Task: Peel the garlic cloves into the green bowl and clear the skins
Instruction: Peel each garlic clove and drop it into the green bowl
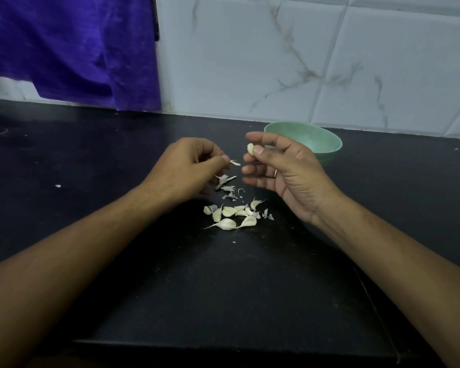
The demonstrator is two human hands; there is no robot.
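Several cloves [231, 215] lie on the counter [223, 288], well apart from its front edge.

A black counter [117, 208] is seen, on which garlic cloves [230, 216], loose skins [227, 188] and a green bowl [322, 140] are set.

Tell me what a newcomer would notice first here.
Mid-frame, the right hand pinches a clove while the left hand pinches a skin scrap. Below them a pile of cloves lies on the black counter, with the green bowl behind the right hand. A purple cloth hangs top left.
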